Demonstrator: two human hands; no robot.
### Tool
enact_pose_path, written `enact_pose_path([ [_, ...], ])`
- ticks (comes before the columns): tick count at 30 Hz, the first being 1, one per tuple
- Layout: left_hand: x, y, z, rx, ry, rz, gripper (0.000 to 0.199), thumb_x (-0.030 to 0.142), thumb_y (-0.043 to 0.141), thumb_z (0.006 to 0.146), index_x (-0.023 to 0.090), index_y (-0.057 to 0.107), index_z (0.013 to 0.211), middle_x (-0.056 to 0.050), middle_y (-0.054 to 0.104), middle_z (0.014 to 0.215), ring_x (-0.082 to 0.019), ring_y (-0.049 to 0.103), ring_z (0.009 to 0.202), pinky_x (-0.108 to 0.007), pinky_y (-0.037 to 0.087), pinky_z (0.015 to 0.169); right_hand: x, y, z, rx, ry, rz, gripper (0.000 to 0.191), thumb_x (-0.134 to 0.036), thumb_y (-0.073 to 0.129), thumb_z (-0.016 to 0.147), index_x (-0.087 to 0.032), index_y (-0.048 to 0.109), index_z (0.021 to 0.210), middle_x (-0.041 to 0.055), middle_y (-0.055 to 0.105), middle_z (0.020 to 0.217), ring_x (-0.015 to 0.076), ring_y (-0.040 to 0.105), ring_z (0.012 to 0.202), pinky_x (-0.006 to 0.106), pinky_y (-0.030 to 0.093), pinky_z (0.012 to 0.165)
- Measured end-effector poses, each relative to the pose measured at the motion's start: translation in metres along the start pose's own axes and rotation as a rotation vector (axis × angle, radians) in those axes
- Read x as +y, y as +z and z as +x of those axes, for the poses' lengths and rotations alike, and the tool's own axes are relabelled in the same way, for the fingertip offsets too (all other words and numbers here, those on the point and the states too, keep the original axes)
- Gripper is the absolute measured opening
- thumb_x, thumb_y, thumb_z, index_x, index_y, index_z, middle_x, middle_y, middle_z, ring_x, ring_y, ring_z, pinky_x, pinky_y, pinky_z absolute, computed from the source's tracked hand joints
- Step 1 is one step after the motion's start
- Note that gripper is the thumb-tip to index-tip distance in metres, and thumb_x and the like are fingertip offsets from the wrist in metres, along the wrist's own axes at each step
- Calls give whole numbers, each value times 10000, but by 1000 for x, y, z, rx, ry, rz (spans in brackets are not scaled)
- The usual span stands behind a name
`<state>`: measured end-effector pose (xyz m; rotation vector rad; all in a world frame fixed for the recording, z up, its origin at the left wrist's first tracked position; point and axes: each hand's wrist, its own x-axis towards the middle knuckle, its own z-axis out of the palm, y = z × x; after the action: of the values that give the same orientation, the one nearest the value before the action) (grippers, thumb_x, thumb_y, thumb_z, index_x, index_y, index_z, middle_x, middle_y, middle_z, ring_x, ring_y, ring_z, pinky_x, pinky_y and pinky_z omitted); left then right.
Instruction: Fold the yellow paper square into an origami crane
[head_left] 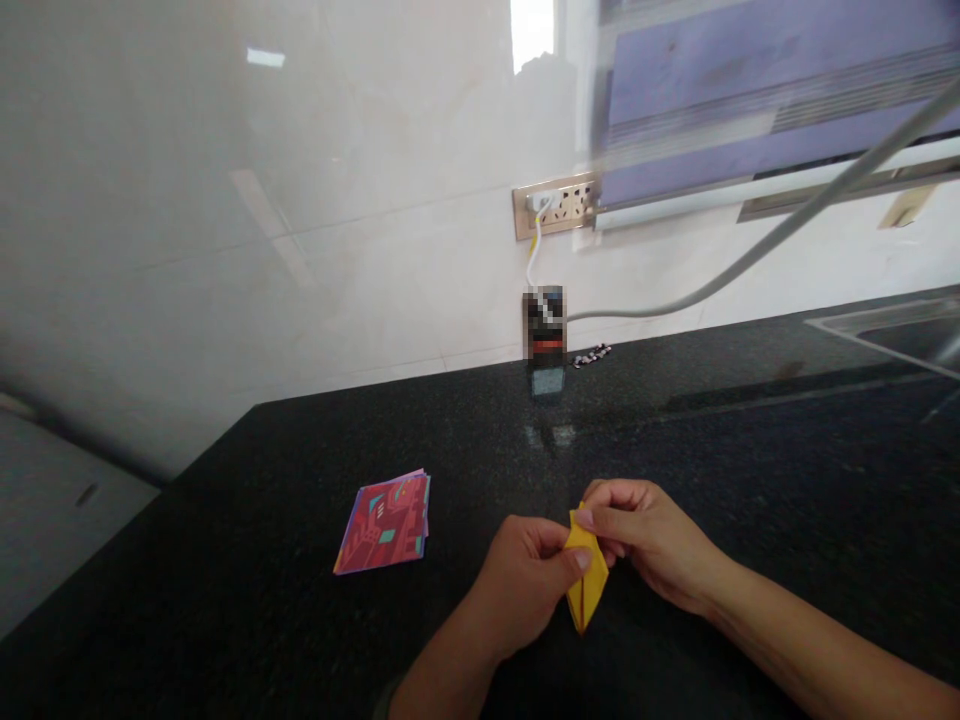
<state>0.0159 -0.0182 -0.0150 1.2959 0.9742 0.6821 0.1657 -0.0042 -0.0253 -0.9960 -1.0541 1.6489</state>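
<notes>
A small folded piece of yellow paper, shaped like a narrow diamond, is held between my two hands above the dark countertop. My left hand pinches its left side, with the thumb lying across the front. At its upper end my right hand grips the paper between thumb and fingers. The paper's lower tip points down, and a slit runs along its lower part. Some fingertips are hidden behind the paper.
A stack of patterned red paper lies left on the black countertop. Near the wall stand a pixelated dark device with a cable and a beaded string. A socket panel is above. A sink edge shows at right.
</notes>
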Motion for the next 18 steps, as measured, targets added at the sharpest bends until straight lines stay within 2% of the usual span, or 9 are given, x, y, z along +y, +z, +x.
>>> enact_pose_path([
  [4, -2, 2, 1, 13, -56, 27, 220, 274, 551, 679, 98, 656, 600, 7, 520, 508, -75, 375, 468, -202, 281, 472, -7, -10, 5, 149, -61, 66, 178, -290, 668, 657, -155, 586, 577, -70, 428, 414, 42, 356, 369, 189, 349, 402],
  [7, -5, 2, 2, 32, -57, 9, 215, 276, 554, 676, 94, 653, 615, 0, 531, 536, -80, 391, 485, -205, 292, 485, -9, -14, 6, 97, -51, -1, 217, -349, 633, 691, -140, 608, 639, -43, 492, 496, 34, 360, 366, 190, 365, 382],
  [12, -7, 2, 2, 21, -28, -19, 226, 289, 543, 692, 99, 666, 677, -10, 542, 570, -93, 415, 517, -214, 311, 514, -2, -9, 1, -126, 5, -200, 187, -274, 707, 618, -137, 591, 668, -31, 542, 542, 47, 435, 410, 164, 330, 375],
  [16, -5, 2, 1, -18, -11, 5, 202, 242, 528, 700, 100, 670, 685, -9, 535, 585, -89, 402, 523, -210, 300, 511, 0, -6, 0, -73, -23, -215, 274, -334, 648, 681, -132, 529, 541, -46, 482, 479, 35, 398, 377, 164, 288, 362],
  [18, -5, 3, 1, -13, -1, 15, 201, 237, 526, 703, 96, 666, 674, -9, 524, 579, -93, 402, 529, -213, 306, 516, -1, -6, 1, -21, -42, -195, 315, -392, 568, 746, -130, 548, 573, -48, 454, 474, 34, 382, 373, 165, 292, 360],
])
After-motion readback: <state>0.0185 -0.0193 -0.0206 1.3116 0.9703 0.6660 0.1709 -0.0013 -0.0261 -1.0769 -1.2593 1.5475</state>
